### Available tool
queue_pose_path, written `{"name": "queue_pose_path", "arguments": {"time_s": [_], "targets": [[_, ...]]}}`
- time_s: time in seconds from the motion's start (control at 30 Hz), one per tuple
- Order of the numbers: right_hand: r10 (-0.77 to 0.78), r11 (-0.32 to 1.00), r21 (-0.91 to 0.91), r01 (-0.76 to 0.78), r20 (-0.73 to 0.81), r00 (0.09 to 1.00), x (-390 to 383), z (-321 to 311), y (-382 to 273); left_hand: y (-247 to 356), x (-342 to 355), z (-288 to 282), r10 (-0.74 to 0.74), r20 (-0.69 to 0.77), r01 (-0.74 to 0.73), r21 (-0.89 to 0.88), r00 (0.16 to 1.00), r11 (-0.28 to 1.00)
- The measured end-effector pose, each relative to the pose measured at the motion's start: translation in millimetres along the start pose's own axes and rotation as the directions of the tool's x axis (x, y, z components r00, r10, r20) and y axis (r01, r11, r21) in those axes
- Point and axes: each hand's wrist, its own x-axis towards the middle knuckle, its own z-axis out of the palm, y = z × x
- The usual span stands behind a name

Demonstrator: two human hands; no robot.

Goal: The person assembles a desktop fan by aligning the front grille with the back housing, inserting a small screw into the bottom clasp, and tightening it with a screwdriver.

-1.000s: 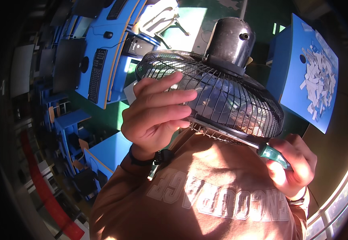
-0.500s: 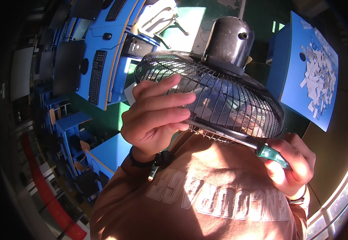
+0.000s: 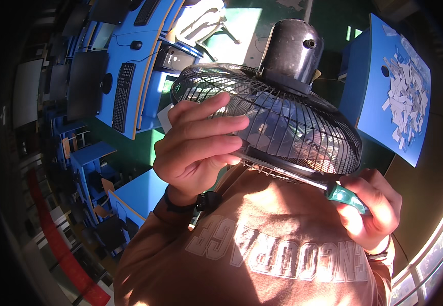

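Observation:
A black fan head (image 3: 303, 127) with a wire guard is tilted in front of my chest, its dark motor housing (image 3: 290, 53) pointing up and away. Clear blades show through the wires. At the guard's near left rim is my left hand (image 3: 196, 145), thumb and fingertips closing on the edge with the upper fingers stretched across the wires. My right hand (image 3: 374, 209) grips the green handle of a screwdriver (image 3: 347, 198) at the rim's right end. Its metal shaft runs left along the rim toward my left fingertips; where the tip meets the rim is hard to make out.
Left stands a blue desk (image 3: 112, 107) with a keyboard (image 3: 123, 97), a mouse (image 3: 136, 45) and monitors. Paper scraps (image 3: 407, 97) lie heaped on a blue table (image 3: 354, 92) at right. More blue desks (image 3: 137, 194) stand lower left; windows (image 3: 435, 255) are lower right.

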Motion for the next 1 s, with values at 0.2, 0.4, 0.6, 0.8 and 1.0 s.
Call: {"name": "queue_pose_path", "arguments": {"time_s": [0.2,0.4,0.6,0.8,1.0], "targets": [[-0.006,1.0,0.001,0.006,-0.004,1.0,-0.6,1.0,1.2,0.4,0.4,0.2,-0.007,-0.001,0.007,0.006,1.0,1.0],[0.004,1.0,0.006,-0.004,0.004,1.0,0.6,-0.4,0.7,0.5,2.4,0.2,-0.008,0.005,0.008,0.003,1.0,1.0],[0.015,1.0,-0.007,-0.015,-0.021,1.0,3.5,1.4,-3.9,-0.1,3.1,-0.2,-0.007,0.006,0.007,-0.007,1.0,1.0],[0.033,0.999,-0.026,-0.034,-0.031,0.999,3.5,-1.0,-8.2,-0.6,3.9,0.8,-0.011,0.009,0.011,-0.012,1.0,1.0],[0.029,0.999,-0.033,-0.03,-0.023,0.999,3.1,-3.7,-8.1,-0.5,3.8,-1.4,-0.005,0.015,0.005,0.013,1.0,1.0]]}}
